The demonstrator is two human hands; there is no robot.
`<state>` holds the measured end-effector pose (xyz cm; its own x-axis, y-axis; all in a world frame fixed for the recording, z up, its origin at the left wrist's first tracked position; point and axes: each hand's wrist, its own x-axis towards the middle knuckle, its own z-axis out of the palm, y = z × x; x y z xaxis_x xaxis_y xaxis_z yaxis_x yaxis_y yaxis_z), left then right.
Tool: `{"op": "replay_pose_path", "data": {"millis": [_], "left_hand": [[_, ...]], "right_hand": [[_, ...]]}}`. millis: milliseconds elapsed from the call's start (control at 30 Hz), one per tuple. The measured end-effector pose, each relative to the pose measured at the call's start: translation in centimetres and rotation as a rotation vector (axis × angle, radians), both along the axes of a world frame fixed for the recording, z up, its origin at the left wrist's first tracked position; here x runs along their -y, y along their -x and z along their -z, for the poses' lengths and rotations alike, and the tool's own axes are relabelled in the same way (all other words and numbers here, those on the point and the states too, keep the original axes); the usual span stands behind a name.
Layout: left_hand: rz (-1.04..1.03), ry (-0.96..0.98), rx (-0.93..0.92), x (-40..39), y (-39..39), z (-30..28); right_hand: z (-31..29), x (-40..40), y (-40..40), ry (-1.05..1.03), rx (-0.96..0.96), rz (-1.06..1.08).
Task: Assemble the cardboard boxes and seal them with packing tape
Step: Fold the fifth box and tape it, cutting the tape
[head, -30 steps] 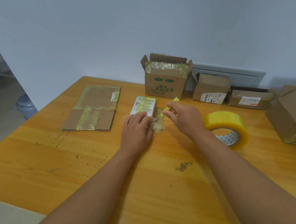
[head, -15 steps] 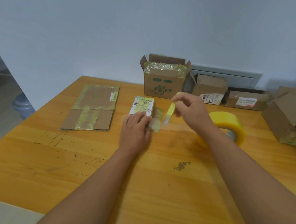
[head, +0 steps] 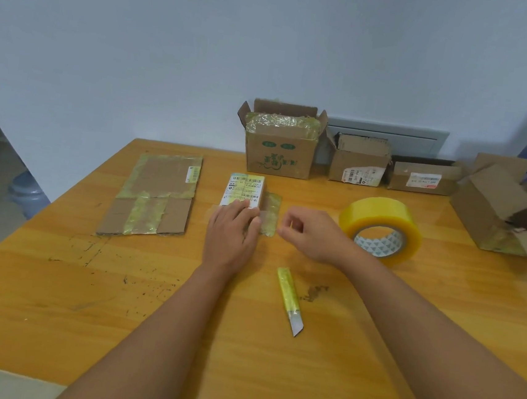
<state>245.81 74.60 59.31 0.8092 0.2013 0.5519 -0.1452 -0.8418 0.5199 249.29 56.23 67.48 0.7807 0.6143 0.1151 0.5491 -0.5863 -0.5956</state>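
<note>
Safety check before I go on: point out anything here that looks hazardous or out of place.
The yellow utility knife lies loose on the table with its blade out, near the right forearm. Nothing else stands out.

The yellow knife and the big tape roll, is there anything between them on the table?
In the head view, only the right forearm crosses above that stretch; between the knife and tape roll, the table is bare wood.
</note>
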Motion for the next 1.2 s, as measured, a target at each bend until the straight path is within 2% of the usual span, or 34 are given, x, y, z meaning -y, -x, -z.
{"op": "replay_pose_path", "data": {"millis": [100, 167, 233, 300, 333, 400, 467, 533, 900, 967, 1033, 1200], "left_hand": [[-0.014, -0.011, -0.015, -0.1, -0.1, 0.1], [-0.018, -0.014, -0.010, -0.1, -0.1, 0.1], [-0.028, -0.008, -0.005, 0.0, -0.1, 0.1], [-0.039, 0.011, -0.008, 0.0, 0.0, 0.0], [-0.040, 0.019, -0.011, 0.1, 0.0, 0.0], [-0.040, 0.029, -0.013, 0.1, 0.1, 0.0], [-0.038, 0.040, -0.009, 0.0, 0.0, 0.0], [-0.044, 0.037, -0.007, 0.1, 0.0, 0.1], [-0.047, -0.013, 0.032, 0.0, -0.1, 0.1], [-0.045, -0.024, 0.038, 0.0, 0.0, 0.0], [-0.046, -0.037, 0.041, 0.0, -0.1, 0.1], [-0.050, -0.077, 0.027, 0.0, -0.2, 0.3]], "right_hand": [[-0.5, -2.1, -1.1, 0.016, 0.141, 0.082], [-1.4, -3.2, -1.5, -0.047, 0.058, 0.085], [-2.5, -3.8, -1.6, -0.206, -0.044, 0.087], [-2.9, -3.8, -2.1, -0.294, 0.008, 0.175], [-2.9, -3.8, -2.6, -0.251, 0.058, 0.215], [-2.6, -3.6, -3.7, -0.008, 0.123, 0.227], [-2.3, -3.3, -4.4, 0.227, 0.128, 0.217], [-2.4, -2.9, -4.6, 0.345, 0.130, 0.224], [-3.4, -0.8, -3.0, 0.761, 0.207, 0.198], [-3.6, -0.4, -3.0, 0.876, 0.288, 0.235], [-4.0, 0.3, -3.0, 0.955, 0.291, 0.302], [-4.0, 2.6, -3.4, 0.942, 0.270, 0.354]]}}
